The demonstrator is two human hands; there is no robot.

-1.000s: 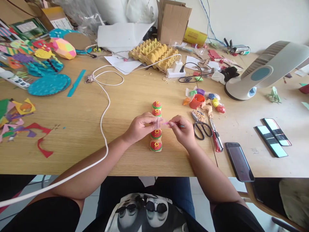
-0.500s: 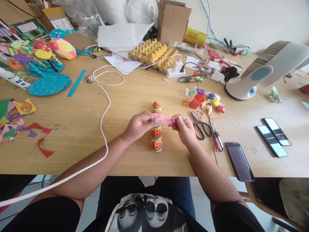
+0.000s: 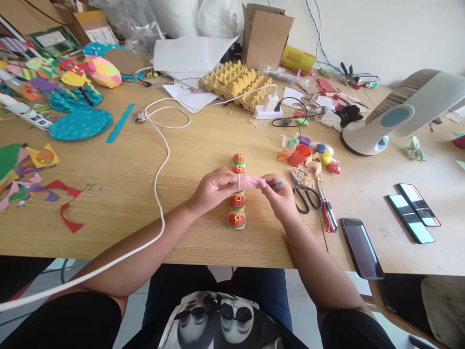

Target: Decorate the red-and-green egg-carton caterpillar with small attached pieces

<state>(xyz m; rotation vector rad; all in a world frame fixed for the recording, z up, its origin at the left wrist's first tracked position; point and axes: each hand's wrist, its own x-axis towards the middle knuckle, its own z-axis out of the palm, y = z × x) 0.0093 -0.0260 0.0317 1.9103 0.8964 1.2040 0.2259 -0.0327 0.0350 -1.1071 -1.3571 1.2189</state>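
A small clear plastic bag (image 3: 244, 182) with something pink inside stretches between my two hands. My left hand (image 3: 213, 190) pinches its left end. Fingers of my right hand (image 3: 280, 196) close on the pink right end, and a thin blue piece (image 3: 278, 185) sticks out by that hand. Below the bag, a column of rounded tan pieces stands on the table, each bearing a red decoration (image 3: 237, 201) with yellow and green trim. The bag and my left fingers hide the middle of that column.
To the right lie black-handled scissors (image 3: 307, 195), a red utility knife (image 3: 329, 213), a phone (image 3: 361, 247), a red cup (image 3: 299, 154) and several wrapped clay lumps. A white cable (image 3: 160, 194) crosses my left forearm. Paper scraps (image 3: 65, 194) lie left; a fan (image 3: 392, 116) stands right.
My right fingers have shifted slightly on the bag's pink end and look more extended. The whole view has moved a little; both hands still hold the bag.
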